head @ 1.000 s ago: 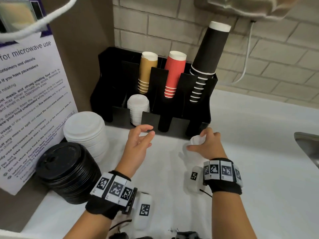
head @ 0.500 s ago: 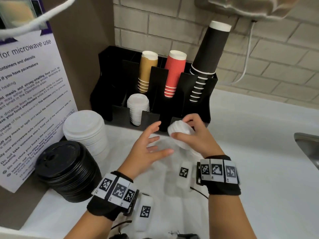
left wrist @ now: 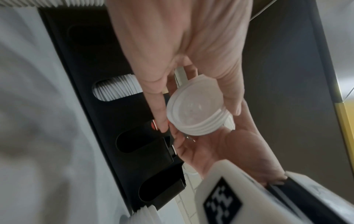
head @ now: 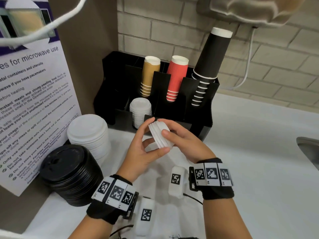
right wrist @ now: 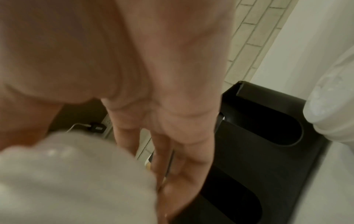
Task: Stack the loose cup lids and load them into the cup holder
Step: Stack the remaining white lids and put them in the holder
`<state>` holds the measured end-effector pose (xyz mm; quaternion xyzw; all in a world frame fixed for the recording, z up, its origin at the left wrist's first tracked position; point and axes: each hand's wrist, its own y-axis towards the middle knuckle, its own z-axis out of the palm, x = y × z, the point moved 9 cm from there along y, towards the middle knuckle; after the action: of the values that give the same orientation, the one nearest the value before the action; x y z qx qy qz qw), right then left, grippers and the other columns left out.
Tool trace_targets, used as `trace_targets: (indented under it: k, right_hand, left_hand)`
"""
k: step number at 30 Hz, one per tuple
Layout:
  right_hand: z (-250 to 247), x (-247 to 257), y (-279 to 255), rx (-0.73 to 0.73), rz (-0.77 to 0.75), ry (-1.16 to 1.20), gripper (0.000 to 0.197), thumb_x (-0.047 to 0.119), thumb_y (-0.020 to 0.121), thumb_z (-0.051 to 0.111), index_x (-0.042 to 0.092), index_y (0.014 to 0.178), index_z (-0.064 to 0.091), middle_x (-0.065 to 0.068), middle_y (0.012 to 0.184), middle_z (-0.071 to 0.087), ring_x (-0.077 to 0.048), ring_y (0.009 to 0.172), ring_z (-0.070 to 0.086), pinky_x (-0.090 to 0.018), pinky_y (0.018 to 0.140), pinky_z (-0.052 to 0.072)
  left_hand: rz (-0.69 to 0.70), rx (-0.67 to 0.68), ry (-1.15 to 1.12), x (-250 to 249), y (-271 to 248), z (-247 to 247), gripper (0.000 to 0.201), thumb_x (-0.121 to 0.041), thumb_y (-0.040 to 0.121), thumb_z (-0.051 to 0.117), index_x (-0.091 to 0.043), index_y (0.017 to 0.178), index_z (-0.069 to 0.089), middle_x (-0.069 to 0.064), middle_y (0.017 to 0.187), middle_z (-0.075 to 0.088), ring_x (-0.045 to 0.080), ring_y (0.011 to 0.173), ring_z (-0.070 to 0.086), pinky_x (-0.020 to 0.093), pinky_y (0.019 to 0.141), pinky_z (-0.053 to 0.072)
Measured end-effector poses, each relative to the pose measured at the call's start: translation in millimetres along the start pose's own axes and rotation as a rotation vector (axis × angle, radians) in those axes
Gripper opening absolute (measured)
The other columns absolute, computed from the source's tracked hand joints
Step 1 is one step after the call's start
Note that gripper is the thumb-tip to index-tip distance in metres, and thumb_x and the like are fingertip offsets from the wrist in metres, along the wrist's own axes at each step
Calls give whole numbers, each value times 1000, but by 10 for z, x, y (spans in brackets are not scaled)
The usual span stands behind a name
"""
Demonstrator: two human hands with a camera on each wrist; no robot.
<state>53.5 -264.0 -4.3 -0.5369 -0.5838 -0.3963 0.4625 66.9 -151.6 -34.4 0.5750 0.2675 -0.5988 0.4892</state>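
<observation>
A short stack of small white lids (head: 159, 135) is held on edge above the white counter, just in front of the black cup holder (head: 200, 125). My left hand (head: 151, 137) grips its open end with thumb below and fingers above. My right hand (head: 172, 131) cups the other end, thumb across the rim. In the left wrist view the lid stack (left wrist: 197, 110) shows its hollow underside. The holder's left front slot holds more small white lids (head: 140, 109). The right wrist view shows only a blurred lid stack (right wrist: 67, 181) and the holder's empty slots (right wrist: 264, 133).
A tall pile of large white lids (head: 88, 133) and a pile of black lids (head: 69, 175) stand at the left, by a microwave notice. Tan (head: 150, 75), red (head: 177, 78) and black cups (head: 212, 56) fill the holder's back slots. A sink edge (head: 309, 149) lies at the right.
My right hand picked the small lids off the counter by the holder and carried them up and to the left. My left hand closed in and took hold of their other end.
</observation>
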Motion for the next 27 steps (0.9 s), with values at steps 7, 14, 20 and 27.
trace_targets:
  k: [7,14,20,27]
  right_hand:
    - [-52,73,-23,24,-15,-29,41,37,86,66,34,125,56,-2,114,69,-21,106,66,-50,96,50]
    - [-100,62,11,4,-20,1,53,35,71,77,27,120,59,-7,109,71,-23,101,68,-48,92,53]
    - [-70,75,97,-20,-55,-83,55,24,67,86,34,114,58,4,108,68,-12,98,67,-28,84,56]
    - [-115,367,466,-128,-159,-122,59,16,68,85,25,116,52,5,107,63,-8,92,65,-20,73,54]
  left_hand:
    - [-37,-8,44,22,10,-5,89,-19,63,83,-30,141,41,-9,129,54,5,114,59,34,93,54]
    - [-53,0,81,41,42,-20,91,-27,59,84,-42,138,41,-11,131,52,5,116,57,37,95,54]
    - [-47,-23,131,17,78,-92,93,-32,57,83,-45,138,38,-8,137,49,8,121,54,31,94,53]
    - [-42,-194,52,34,62,-354,101,-35,54,83,-52,136,27,-11,137,43,5,121,51,15,79,52]
